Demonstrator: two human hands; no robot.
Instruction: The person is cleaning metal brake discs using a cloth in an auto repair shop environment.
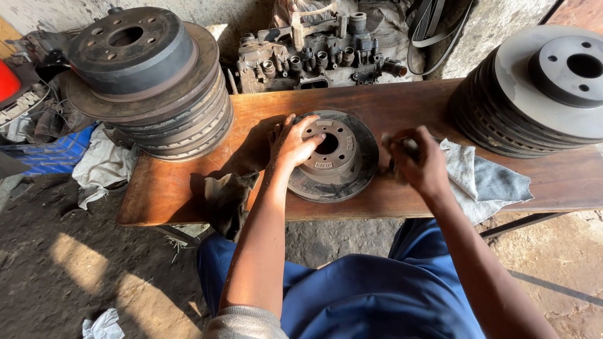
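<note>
Left hand lies palm-down on the raised hub of the single rusty grey round steel brake disc, fingers loosely spread, fingertips reaching the rim of the centre bore; no pinch, a flat steadying press. Right hand sits at the disc's 3 o'clock edge, fingers curled tight around a small dark object, too blurred to identify, touching or just beside the disc rim; cannot tell which. The disc lies flat near the middle of the one brown wooden plank bench. Cloths counted: two on the bench — one grey-and-white folded rag at 3 o'clock of the disc, partly under the right wrist, and one dark greasy rag at 8 o'clock, drooping over the near edge. Disc stacks counted: two — a tall stack of grey worn discs topped by a drum-shaped rotor at 10 o'clock, and a second leaning stack of grey vented discs at 2 o'clock; exact disc number in each not countable. One grimy metal engine casting at 12 o'clock behind the bench. One black rubber belt loop at 1 o'clock. Blue trousers at 6 o'clock.
</note>
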